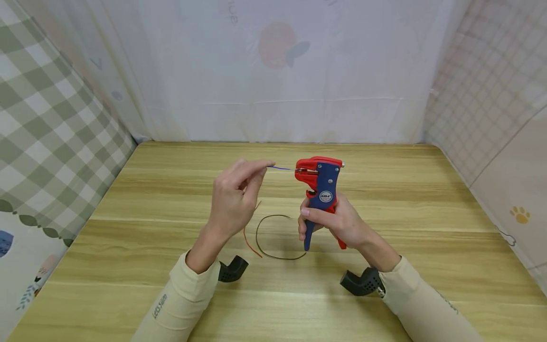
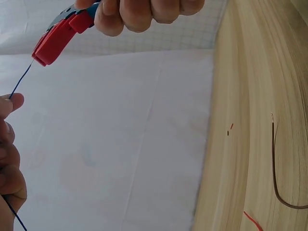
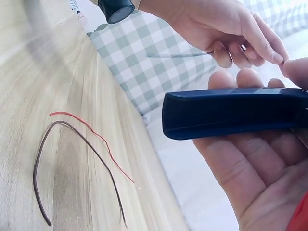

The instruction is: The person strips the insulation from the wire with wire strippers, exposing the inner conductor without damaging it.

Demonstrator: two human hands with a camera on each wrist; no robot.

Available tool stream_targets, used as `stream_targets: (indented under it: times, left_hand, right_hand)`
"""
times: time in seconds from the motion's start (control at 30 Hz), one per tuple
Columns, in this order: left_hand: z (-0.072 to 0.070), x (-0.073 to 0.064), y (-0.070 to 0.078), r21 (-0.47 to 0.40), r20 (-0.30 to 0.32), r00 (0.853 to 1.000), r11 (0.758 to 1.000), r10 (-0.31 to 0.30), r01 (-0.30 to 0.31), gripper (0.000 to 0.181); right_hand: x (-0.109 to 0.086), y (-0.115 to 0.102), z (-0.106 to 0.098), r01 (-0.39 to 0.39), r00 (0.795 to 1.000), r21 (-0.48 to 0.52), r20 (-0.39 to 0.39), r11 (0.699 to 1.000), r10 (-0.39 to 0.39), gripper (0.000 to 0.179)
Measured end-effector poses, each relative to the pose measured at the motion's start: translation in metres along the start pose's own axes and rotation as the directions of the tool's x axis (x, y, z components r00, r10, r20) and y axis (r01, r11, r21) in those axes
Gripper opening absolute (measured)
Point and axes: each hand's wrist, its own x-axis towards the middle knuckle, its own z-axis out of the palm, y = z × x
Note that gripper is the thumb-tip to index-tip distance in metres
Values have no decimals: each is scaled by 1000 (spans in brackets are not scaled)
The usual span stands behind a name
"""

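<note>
My right hand (image 1: 348, 221) grips a red and blue wire stripper (image 1: 328, 173) by its handles, holding it upright above the table with its mouth facing left. Between thumb and forefinger, my left hand (image 1: 232, 199) pinches a thin blue wire (image 1: 279, 167). One end of that wire reaches to the stripper's red mouth and looks pale and bare there, as the left wrist view also shows. The wire's other end trails out below the left hand's curled fingers. In the right wrist view the stripper's blue handle (image 3: 231, 114) lies across the right palm and hides part of the fingers.
On the wooden table (image 1: 128, 237) lie a curved brown wire (image 1: 257, 232) and a shorter red wire (image 1: 252, 247), below and between the hands. Two tiny scraps, one red (image 2: 231, 126) and one dark (image 2: 228, 133), lie beyond them. Cloth walls stand at the back and sides.
</note>
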Motion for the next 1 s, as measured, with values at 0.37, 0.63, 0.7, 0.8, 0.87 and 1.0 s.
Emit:
stream_targets:
  times: [0.37, 0.63, 0.7, 0.8, 0.87, 1.0]
  left_hand:
    - [-2, 0, -1, 55, -24, 1000, 998, -21, 22, 12]
    - [-3, 0, -1, 61, -30, 999, 998, -21, 23, 12]
    - [-2, 0, -1, 61, -33, 999, 998, -19, 21, 11]
    - [-2, 0, -1, 59, -35, 999, 998, -12, 14, 11]
    - [-2, 0, -1, 58, -35, 999, 998, -6, 8, 10]
    - [-2, 0, -1, 57, -33, 999, 998, -2, 3, 11]
  right_hand:
    - [-1, 1, -1, -14, 1000, -4, -1, 1000, 14, 8]
    - [0, 2, -2, -3, 1000, 0, 15, 1000, 3, 9]
    - [-1, 2, -3, 7, 1000, 3, 22, 1000, -7, 10]
    - [-1, 2, -2, 13, 1000, 11, 25, 1000, -14, 13]
    - [-1, 2, -2, 11, 1000, 11, 20, 1000, -11, 14]
    - [-1, 3, 0, 16, 1000, 7, 9, 1000, -16, 15]
